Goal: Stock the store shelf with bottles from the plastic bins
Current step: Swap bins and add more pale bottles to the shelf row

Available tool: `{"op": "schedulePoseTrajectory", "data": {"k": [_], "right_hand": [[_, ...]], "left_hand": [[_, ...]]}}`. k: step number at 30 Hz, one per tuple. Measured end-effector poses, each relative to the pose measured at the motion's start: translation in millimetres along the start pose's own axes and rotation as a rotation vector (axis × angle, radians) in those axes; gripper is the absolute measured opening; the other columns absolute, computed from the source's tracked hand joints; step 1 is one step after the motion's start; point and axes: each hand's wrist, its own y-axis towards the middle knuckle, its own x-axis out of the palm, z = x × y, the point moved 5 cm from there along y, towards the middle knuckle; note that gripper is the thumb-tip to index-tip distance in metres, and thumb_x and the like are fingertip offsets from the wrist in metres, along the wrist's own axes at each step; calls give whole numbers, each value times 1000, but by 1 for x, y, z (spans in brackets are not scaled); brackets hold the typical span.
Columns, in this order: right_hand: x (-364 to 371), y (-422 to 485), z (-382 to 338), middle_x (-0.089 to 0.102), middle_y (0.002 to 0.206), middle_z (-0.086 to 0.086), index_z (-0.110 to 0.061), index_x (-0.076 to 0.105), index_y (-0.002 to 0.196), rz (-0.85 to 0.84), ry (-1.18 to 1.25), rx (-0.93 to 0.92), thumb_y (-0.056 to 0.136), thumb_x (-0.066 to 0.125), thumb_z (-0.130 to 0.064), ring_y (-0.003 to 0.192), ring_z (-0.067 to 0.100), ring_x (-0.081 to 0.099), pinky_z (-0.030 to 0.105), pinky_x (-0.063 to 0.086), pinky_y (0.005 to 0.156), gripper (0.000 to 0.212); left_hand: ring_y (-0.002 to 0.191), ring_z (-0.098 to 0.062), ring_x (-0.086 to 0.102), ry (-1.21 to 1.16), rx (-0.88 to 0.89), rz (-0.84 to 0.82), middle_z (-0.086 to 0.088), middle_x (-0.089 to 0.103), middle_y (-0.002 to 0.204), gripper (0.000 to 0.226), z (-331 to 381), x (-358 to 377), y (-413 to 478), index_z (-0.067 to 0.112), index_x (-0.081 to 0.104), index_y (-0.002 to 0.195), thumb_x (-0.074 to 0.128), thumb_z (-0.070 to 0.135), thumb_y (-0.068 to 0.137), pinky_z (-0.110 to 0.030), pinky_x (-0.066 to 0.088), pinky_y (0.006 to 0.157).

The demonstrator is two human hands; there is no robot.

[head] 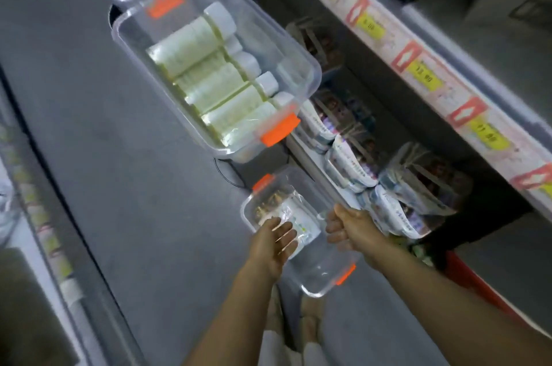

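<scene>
Here, my left hand point(273, 238) reaches flat over the near-left rim of the small bin point(316, 282), fingers straight and loosely spread above a pale packet point(294, 216) lying inside; whether they touch it I cannot tell. My right hand point(348, 226) curls round the bin's right wall, thumb on top, holding it. The clear bin has orange latches point(346, 273) at its near and far ends, and its right side lies just beside the bottom shelf point(310, 165).

Farther along the aisle, a large bin point(283, 45), also clear with orange latches, holds the bottles point(203, 66), which lie on their sides in a row, white caps pointing right. Its near end stands close to the small bin's far end, apart from it.

To the right, wrapped packs point(352, 156) crowd the lower shelf up to its edge, beneath a rail of yellow price tags point(425, 75). To the left, grey floor point(119, 186) runs open across to another shelf front point(44, 231).
</scene>
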Motion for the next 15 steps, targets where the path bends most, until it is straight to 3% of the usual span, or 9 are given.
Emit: {"op": "schedulePoseTrajectory", "data": {"k": [3,6,8,11,15], "right_hand": [[4,40,27,62,67,5,-9,60,95,4,64,69,103,48,-39,48,17,59,23,42,45,33],[5,74,53,63,68,7,-10,59,91,6,89,116,102,49,-41,48,17,61,23,45,43,34],[6,95,68,63,72,10,-8,60,95,17,80,134,102,50,-40,54,21,62,25,47,48,34],[9,132,88,64,75,12,-7,61,95,23,60,146,100,54,-41,58,23,63,30,49,57,35],[17,187,114,63,77,13,-7,62,95,35,6,160,99,53,-38,60,24,60,29,48,58,33]], "left_hand": [[74,-19,64,51,-23,61,-6,68,93,11,-12,-14,44,12,59,101,52,21,101,-30,53,62],[53,-13,63,86,-53,98,-3,65,84,13,-23,-27,80,11,59,93,51,20,100,-23,51,47],[45,-11,63,100,-65,108,-3,62,81,16,-29,-30,104,11,58,89,50,19,100,-22,51,46],[52,-15,66,140,-61,119,-5,61,84,15,-37,-32,142,9,60,93,50,16,102,-24,55,49],[68,-17,53,166,-60,132,-7,55,84,10,-47,-35,203,8,59,104,51,12,100,-24,53,54]]}}
